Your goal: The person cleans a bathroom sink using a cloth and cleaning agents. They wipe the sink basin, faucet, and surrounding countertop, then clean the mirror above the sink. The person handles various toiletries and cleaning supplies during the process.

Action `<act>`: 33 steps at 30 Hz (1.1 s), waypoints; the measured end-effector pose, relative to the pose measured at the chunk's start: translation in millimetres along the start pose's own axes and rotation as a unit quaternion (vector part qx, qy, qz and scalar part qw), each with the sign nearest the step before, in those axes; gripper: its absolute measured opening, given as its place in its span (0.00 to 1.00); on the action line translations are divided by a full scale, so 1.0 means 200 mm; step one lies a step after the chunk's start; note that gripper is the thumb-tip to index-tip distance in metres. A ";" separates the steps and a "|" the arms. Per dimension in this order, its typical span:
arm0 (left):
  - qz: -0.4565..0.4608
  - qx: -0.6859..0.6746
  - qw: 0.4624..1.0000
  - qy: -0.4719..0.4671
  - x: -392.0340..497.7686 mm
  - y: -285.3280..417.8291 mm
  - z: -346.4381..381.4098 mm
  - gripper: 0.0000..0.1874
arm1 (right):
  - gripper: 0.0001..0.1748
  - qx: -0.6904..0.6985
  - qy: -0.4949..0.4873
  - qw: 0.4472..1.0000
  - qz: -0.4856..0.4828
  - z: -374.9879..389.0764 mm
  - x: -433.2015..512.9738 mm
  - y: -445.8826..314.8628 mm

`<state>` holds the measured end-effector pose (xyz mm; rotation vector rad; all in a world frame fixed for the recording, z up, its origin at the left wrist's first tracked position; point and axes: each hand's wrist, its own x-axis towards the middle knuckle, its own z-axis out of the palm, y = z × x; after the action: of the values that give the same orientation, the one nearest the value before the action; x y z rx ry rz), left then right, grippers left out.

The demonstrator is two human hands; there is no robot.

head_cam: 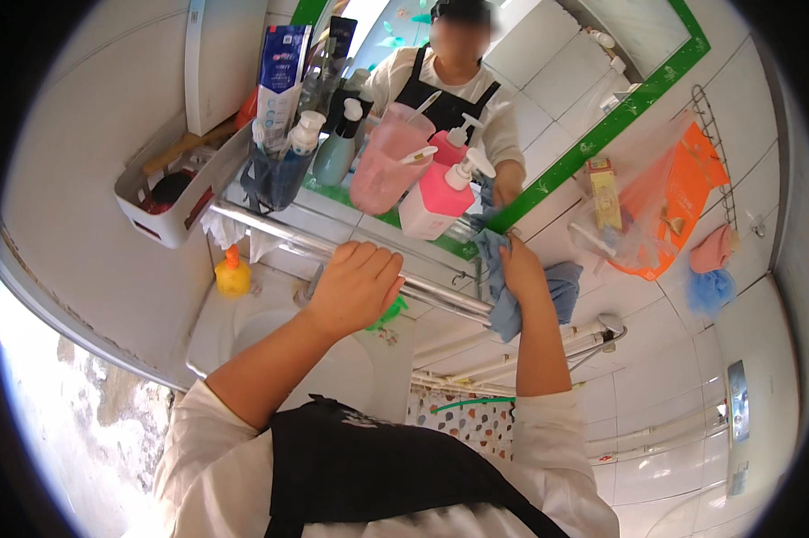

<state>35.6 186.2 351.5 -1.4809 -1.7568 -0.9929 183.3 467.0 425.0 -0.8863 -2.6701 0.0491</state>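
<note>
My left hand [359, 286] is closed around the metal rail [280, 232] along the front of a glass shelf below a green-framed mirror. At the shelf's right end my right hand [522, 265] holds a blue-grey cloth [502, 296] against the rail end and the mirror's lower corner; part of the cloth hangs to the right of my wrist. On the shelf stand a pink pump bottle [435, 205], a pink cup [384, 168] with a toothbrush, a green-grey pump bottle [335, 158] and a dark cup [277, 178] holding a toothpaste tube [283, 74].
A light grey basket [169, 228] is at the shelf's left end. Below are a white washbasin [337, 376] and a yellow bottle [233, 277]. On the right wall hang an orange bag [687, 202], a clear plastic bag, a blue bath puff [712, 290] and a shower head [612, 324].
</note>
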 end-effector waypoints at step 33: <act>-0.217 -0.039 0.966 0.138 -0.50 0.03 -0.36 0.24 | 0.26 -0.069 0.309 0.835 -0.450 0.37 -0.32 -1.16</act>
<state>58.3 73.3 305.3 -0.9545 -1.8869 -1.4274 74.4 247.1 366.4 0.3649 -2.1941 -0.5518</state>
